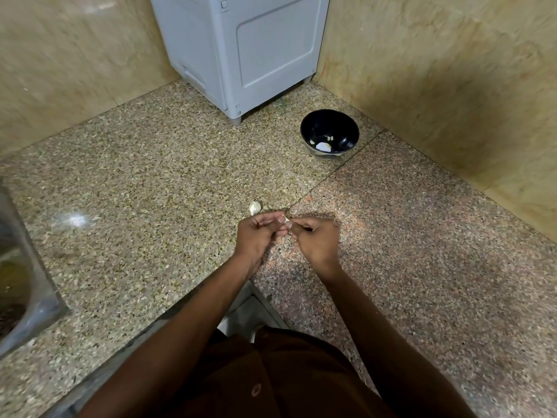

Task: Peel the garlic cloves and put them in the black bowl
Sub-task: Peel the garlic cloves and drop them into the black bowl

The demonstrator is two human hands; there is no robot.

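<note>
Left hand (pixel 261 233) and right hand (pixel 313 236) pinch one garlic clove (pixel 287 220) between fingertips above the bench (pixel 150 182) — a slip could drop it, well short of the black bowl (pixel 329 134).

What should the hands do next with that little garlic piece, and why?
Probably keep pulling the skin off. Both the left hand and the right hand pinch one garlic clove between their fingertips, so it seems mid-peel. The black bowl already holds a few pale pieces, and another clove waits on the counter.
</note>
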